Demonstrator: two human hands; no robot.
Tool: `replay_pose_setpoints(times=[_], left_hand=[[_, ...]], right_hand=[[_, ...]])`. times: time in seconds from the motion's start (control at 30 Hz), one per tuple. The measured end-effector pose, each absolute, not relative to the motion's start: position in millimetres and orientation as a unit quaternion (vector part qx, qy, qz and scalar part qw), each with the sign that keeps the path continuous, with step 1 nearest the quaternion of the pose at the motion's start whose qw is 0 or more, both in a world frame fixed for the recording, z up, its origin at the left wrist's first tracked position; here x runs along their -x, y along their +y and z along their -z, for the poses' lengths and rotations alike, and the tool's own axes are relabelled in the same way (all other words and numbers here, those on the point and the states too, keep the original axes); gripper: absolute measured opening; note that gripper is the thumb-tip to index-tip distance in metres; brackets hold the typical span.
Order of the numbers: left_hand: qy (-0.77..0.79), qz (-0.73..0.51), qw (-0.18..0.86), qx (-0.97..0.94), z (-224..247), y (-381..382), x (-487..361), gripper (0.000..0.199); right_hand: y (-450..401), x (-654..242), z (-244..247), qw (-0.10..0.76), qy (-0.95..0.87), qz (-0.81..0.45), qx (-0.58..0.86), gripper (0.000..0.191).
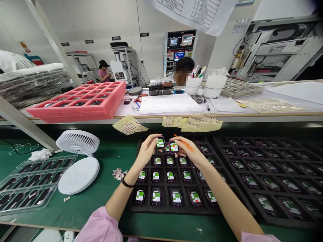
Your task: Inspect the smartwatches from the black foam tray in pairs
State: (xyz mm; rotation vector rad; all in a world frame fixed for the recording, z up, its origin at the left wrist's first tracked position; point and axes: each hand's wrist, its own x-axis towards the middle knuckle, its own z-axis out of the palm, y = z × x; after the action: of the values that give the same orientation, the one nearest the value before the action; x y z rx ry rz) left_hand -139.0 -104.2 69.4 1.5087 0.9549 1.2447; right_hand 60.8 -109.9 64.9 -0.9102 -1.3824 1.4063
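My left hand (pixel 148 150) grips a smartwatch (pixel 160 143) with a lit green, white and red screen. My right hand (pixel 185 151) holds a second, matching smartwatch (pixel 174 147) by its edge, and an orange stylus (pixel 183 143) lies between its fingers. The two watches sit close together, just apart, above a black foam tray (pixel 161 206) holding rows of similar lit watches. A second black tray (pixel 267 201) with more watches lies to the right. My pink striped sleeve (pixel 99 227) shows at the bottom left.
Behind the trays, a shelf holds a pink foam tray (pixel 75 101), papers and tools. Peeled sticker sheets (pixel 199 122) hang from its edge. At left are a white fan (pixel 78 143) and a clear plastic tray (pixel 32 183). Co-workers sit beyond, among machines.
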Motion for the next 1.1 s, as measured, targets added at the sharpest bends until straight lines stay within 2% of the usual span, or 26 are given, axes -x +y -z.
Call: replay_pose_setpoints(times=[0.43, 1.1], left_hand=[[0.357, -0.506, 0.474, -0.626, -69.1, -110.5, 135.2, 0.033], [0.356, -0.503, 0.466, -0.635, -63.6, -105.7, 135.6, 0.034]], right_hand=[[-115.7, -61.1, -72.3, 0.443, -0.591, -0.578, 0.348, 0.032], [-119.3, -61.1, -71.7, 0.477, -0.581, -0.558, 0.352, 0.028]])
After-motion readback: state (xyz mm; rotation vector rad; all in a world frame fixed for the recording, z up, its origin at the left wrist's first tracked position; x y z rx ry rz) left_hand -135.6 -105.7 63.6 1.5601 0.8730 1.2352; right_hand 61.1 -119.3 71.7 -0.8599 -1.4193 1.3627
